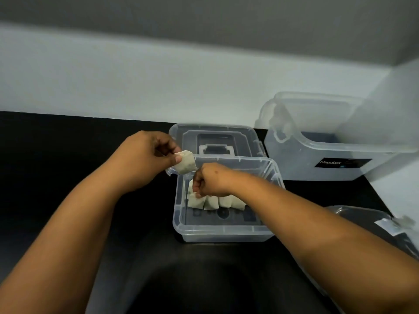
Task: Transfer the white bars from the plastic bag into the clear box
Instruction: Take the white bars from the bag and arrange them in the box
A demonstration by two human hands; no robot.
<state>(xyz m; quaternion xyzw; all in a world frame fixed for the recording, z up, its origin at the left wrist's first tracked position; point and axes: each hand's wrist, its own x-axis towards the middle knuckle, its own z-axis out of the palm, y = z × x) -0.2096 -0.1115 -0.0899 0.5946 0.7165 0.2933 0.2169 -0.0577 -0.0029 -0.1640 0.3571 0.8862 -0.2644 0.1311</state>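
Both forearms reach up from the lower frame. Right hand (210,180), fingers curled, pinches a white bar (195,201) inside the clear box (223,232) at center; left hand (147,155) pinches another bar (186,165) above the box's upper-left rim. Plastic bag (371,225) is cut off at right edge.

black label (343,164) on larger clear container (317,162): "megabox"

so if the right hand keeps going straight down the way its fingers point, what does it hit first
Most likely the row of white bars on the floor of the clear box: the right hand hangs just above them, fingertips possibly already touching one; depth is unclear.
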